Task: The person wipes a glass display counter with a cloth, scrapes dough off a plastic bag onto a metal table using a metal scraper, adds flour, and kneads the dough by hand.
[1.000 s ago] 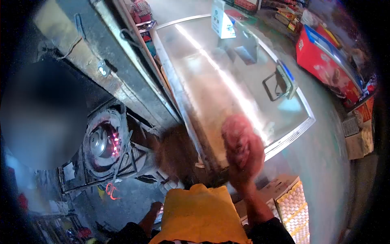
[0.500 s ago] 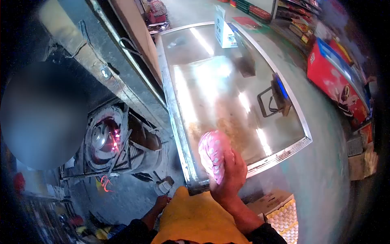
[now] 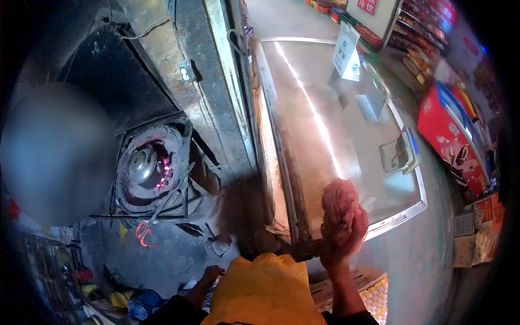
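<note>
So, starting at the left: there's a round stove in the left half of the frame, with a metal pot sitting in it and embers glowing pink right beside. Orange-red strands dangle just below, and heat plus anything loose like that is a bad combo imo. Might scorch if they swing in closer.

Lower centre, the left hand is just beside the yellow apron. Can't tell what its fingers are doing, too small and dark, and I don't see anything in it for sure.

Right of that, the right hand has its fingers wrapped around 1 bunched pinkish cloth, over the near end of the glass-topped counter. Both are blurry, so no idea if the cloth is touching the glass. Biggest worry for me: a loose fold slipping out of the grip, or bare knuckles scraping the metal edge if the hand dips too low.

Further up the counter, towards the upper right, are 1 upright sign and 1 blue-edged stand. A wide sweep with that cloth could snag the stand or tip the sign, which looks light.

Bottom right, eggs sit near the forearm, by a cardboard box. A careless elbow or sleeve there = cracked shells.
</note>
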Available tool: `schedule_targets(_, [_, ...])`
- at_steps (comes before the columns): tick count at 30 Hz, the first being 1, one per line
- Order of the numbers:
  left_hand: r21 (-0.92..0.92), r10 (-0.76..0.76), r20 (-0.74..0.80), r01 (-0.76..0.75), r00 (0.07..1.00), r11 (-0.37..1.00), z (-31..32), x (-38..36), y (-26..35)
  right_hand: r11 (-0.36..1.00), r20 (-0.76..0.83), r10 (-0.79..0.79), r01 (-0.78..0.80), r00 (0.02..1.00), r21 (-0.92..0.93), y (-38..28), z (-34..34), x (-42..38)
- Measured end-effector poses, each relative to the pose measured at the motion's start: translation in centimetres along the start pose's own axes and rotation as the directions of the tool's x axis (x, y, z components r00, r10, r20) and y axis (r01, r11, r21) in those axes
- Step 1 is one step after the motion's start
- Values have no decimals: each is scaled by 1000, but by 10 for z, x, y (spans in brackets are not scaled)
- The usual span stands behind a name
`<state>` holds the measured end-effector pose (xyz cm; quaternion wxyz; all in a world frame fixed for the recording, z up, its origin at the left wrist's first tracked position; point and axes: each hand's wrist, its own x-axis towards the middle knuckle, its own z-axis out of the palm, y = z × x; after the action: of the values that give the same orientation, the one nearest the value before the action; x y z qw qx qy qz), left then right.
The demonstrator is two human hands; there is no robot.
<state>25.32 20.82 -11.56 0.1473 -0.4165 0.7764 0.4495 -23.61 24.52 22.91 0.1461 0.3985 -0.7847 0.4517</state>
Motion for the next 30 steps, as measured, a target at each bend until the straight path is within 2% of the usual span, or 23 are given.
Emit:
schedule_targets(1, [-352,-80,-38,62,996,934,2,-7,-9,987,-27,29,-24,999,160,13,6,-10])
schedule_targets(2, [-662,-171,-46,98,984,743,7,-13,-22,987,-21,31,-27,999,156,12,6,-11])
schedule_targets(3, [-666,-174,-42,103,984,739,14,-13,-38,967,-53,89,-74,995,246,8,7,-11])
schedule_targets(4, [-753,-288,-4,187,958,631,22,-9,-56,934,-79,149,-114,986,337,3,8,-9])
schedule_targets(5, [-825,-392,47,257,919,504,28,-9,-68,984,-57,-13,23,998,176,-12,-3,3])
schedule_targets(6, [-828,-395,49,259,917,497,17,-14,-60,984,-51,-16,25,999,176,-18,-6,5])
schedule_targets(8, [-912,-439,134,284,889,298,-3,-22,-50,993,72,5,-13,997,114,-24,-11,6])
schedule_targets(9, [-897,-535,85,298,841,327,2,-16,-41,990,61,31,-39,998,135,-23,-9,5])
schedule_targets(11, [-878,-536,138,353,833,323,-28,-30,-12,998,46,19,-22,999,60,-28,-8,8])
schedule_targets(13, [-837,-430,40,265,902,478,-38,-41,-4,1000,19,13,-13,1000,18,-30,-6,6])
schedule_targets(15, [-899,-563,145,346,814,269,-44,-39,9,1000,15,-16,16,1000,1,-30,-5,7])
schedule_targets(16, [-895,-559,117,331,821,300,-53,-45,22,986,6,74,-74,997,149,-23,-1,2])
schedule_targets(18, [-959,-548,100,228,831,171,-39,-48,9,983,24,92,-95,995,155,-11,0,0])
schedule_targets(19, [-948,-524,134,263,841,181,-19,-46,-25,966,12,114,-114,993,233,-7,2,-3])
schedule_targets(20, [-885,-322,-82,80,943,459,12,-41,-78,985,25,84,-87,996,151,-10,-2,-3])
schedule_targets(21, [-744,-52,-257,-163,965,648,34,-33,-100,985,21,88,-90,996,146,-12,-3,-3])
schedule_targets(22, [-751,-26,-236,-166,971,639,33,-32,-82,984,18,88,-89,996,151,-13,-3,-3])
schedule_targets(23, [-834,-233,-88,56,968,548,19,-42,-58,995,17,52,-53,999,87,-16,-5,-1])
schedule_targets(24, [-872,-421,73,263,904,412,4,-49,-36,999,19,15,-16,1000,34,-18,-6,2])
schedule_targets(26, [-900,-399,46,212,916,382,-5,-49,-19,1000,22,-20,20,1000,8,-20,-9,4])
schedule_targets(28, [-857,-636,264,480,725,190,-17,-35,-3,999,39,15,-17,999,41,-20,-8,4])
schedule_targets(29, [-864,-641,258,470,723,182,-18,-31,1,998,36,28,-30,999,57,-19,-7,4])
schedule_targets(30, [-898,-585,221,397,781,191,-19,-29,4,997,46,19,-23,999,76,-18,-7,3])
